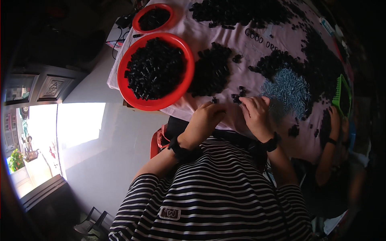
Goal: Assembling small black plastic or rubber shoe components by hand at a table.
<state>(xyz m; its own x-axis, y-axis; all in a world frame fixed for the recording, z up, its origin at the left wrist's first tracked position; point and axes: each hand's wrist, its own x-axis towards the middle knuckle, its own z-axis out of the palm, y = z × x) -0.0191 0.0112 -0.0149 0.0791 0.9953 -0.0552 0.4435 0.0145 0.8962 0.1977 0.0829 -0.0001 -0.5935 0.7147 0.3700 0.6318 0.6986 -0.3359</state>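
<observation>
At the near edge of the cloth-covered table, my left hand (206, 119) is closed, its fingers curled together. What it pinches is hidden. A small black plastic piece (214, 100) shows just beyond its fingertips. My right hand (256, 117) is bent with thumb and forefinger close together, and anything between them is too small to make out. Several loose black plastic pieces (240, 93) lie right by its fingertips. To its right spreads a heap of bluish metal screws (287, 90). Beyond my left hand is a pile of black plastic pieces (213, 70).
A big red basin (189, 76) full of black pieces stands at the left, with a smaller red bowl (136, 25) behind. More black pieces (241, 12) cover the far side. At right, another person's hand (334, 120) is near a green basket (339, 93).
</observation>
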